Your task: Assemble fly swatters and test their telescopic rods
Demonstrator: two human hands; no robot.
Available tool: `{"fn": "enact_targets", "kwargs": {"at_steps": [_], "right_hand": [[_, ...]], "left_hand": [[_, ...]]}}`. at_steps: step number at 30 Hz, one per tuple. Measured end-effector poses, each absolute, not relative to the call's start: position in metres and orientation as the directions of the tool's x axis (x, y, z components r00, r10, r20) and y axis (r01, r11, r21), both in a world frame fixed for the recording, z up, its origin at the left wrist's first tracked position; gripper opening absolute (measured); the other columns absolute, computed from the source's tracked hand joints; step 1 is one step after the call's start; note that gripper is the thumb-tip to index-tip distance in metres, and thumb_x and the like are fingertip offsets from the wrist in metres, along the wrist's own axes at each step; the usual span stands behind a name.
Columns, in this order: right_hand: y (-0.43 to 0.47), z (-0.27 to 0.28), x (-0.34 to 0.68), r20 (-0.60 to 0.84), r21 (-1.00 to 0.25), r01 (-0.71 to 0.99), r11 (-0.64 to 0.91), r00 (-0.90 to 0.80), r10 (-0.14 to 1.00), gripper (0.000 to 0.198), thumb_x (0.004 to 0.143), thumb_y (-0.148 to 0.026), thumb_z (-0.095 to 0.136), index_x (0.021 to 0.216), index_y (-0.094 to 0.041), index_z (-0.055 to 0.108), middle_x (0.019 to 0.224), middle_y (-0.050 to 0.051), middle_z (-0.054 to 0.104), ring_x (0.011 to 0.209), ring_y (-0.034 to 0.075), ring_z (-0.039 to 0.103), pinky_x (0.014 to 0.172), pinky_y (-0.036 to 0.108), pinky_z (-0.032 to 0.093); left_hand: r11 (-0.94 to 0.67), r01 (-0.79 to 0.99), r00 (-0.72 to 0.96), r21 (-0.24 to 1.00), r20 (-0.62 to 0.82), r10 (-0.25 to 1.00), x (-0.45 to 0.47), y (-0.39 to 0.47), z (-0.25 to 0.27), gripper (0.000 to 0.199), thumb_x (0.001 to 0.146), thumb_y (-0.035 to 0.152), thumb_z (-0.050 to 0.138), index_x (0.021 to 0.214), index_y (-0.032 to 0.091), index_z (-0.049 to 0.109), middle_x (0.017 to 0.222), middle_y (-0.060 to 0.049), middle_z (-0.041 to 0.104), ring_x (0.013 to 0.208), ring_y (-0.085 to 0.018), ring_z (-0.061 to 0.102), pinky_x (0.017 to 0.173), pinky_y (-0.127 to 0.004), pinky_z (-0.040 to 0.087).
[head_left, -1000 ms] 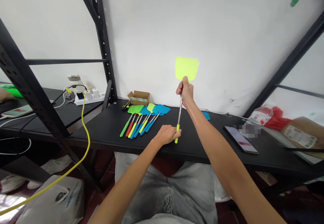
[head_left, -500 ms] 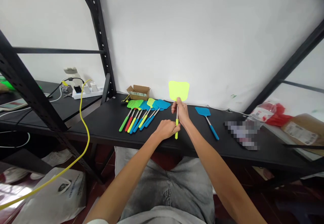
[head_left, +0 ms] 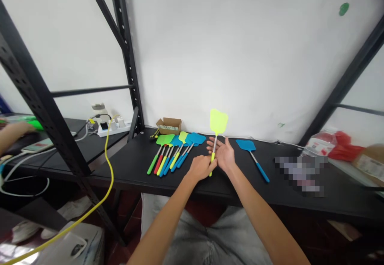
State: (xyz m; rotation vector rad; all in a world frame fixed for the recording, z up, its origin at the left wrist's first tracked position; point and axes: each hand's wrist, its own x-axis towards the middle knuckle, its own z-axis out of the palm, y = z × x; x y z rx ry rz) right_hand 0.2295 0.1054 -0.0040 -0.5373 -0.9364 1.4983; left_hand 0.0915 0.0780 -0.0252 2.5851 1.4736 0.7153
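Observation:
A yellow fly swatter [head_left: 219, 121] stands upright above the black table, its metal rod running down to a yellow grip. My left hand [head_left: 201, 167] is closed around that grip. My right hand [head_left: 225, 154] is open beside the rod, palm up with fingers spread behind it; whether it touches the rod I cannot tell. To the left, a row of several fly swatters [head_left: 172, 159] with green, red, yellow and blue handles lies with the heads overlapping. One blue fly swatter [head_left: 252, 155] lies alone to the right.
A small open cardboard box [head_left: 169, 126] is at the back left, against the wall. A power strip [head_left: 117, 130] and yellow cable [head_left: 111, 169] are further left, near another person's arm [head_left: 13, 133]. On the right are a red plastic bag [head_left: 345, 145] and a blurred patch [head_left: 300, 175].
My right hand has let go of the swatter's rod and opened. The swatter head now shows at an angle. My view has shifted, and a person's arm appears at the left.

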Motion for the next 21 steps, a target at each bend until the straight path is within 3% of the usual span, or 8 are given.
{"fn": "enact_targets", "kwargs": {"at_steps": [8,21], "right_hand": [[0.11,-0.017,0.244,0.215,-0.645,-0.763,0.054,-0.112,0.97,0.054,0.094,-0.057,0.029,0.106,-0.021,0.068,0.112,0.012,0.07,0.091,0.025,0.069,0.074,0.039,0.057],[0.12,-0.029,0.248,0.139,-0.571,-0.82,0.037,-0.053,0.989,0.057,0.096,-0.055,0.028,0.114,-0.016,0.065,0.119,0.016,0.067,0.1,0.025,0.067,0.086,0.04,0.052]], "left_hand": [[-0.417,0.841,0.291,0.346,0.36,0.886,0.09,0.08,-0.023,0.031,0.091,0.053,0.047,0.098,0.024,0.055,0.082,-0.003,0.069,0.082,-0.021,0.065,0.063,-0.025,0.033],[-0.427,0.856,0.296,0.291,0.401,0.867,0.09,0.084,-0.025,0.044,0.097,0.057,0.029,0.087,0.023,0.055,0.078,-0.002,0.066,0.076,-0.018,0.063,0.057,-0.025,0.023]]}}
